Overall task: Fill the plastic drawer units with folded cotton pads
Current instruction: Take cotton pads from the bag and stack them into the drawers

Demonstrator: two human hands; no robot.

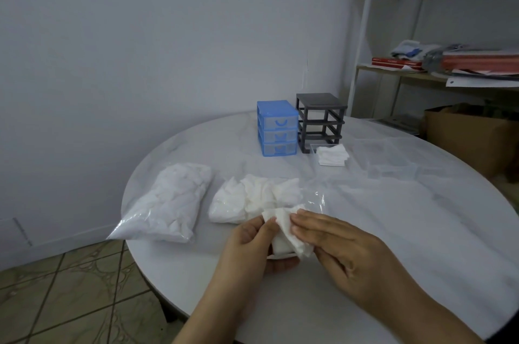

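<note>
Spreading across most of the view, a round white table carries everything for the job. Largest on it is a sealed clear bag of cotton pads, lying at the left edge. Just to its right sits an opened bag with loose white pads spilling toward the near side. At the far side stand two drawer units side by side: a blue drawer unit with its three drawers in place, and a dark grey drawer frame whose slots show through. In front of the grey frame a clear drawer rests on the table, holding a small stack of folded pads. More clear drawers lie further right, hard to make out against the tabletop.

Both forearms reach in from the bottom edge, converging over the near part of the table. The left hand has its palm turned inward, thumb and fingers curled round the lower part of a white cotton pad, gripping it from the left. The right hand comes in back-up, its fingers extended fairly flat, the fingertips pressing on the pad's right side. The pad is crumpled between the two hands, just in front of the opened bag.
</note>
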